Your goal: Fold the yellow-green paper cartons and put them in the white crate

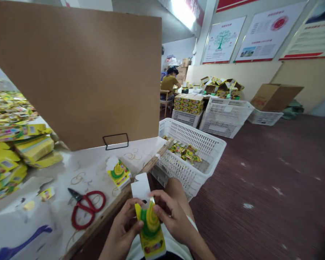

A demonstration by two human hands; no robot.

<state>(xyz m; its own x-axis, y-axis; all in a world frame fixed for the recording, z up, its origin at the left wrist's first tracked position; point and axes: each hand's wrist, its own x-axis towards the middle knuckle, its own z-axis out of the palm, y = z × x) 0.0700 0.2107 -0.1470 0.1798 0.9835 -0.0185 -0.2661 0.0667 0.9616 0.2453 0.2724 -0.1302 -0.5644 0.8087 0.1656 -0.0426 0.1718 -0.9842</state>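
Note:
Both my hands hold a small yellow-and-green printed carton over my lap, below the table edge. My left hand grips its left side with the thumb on the front. My right hand pinches the top near the carton's open white flap. A second carton of the same kind lies on the white table just beyond my hands. Red-handled scissors lie to its left.
Stacks of flat yellow cartons fill the table's left. A brown cardboard sheet stands behind. A white plastic basket with several packets sits right of the table. More baskets, boxes and a seated person are farther back.

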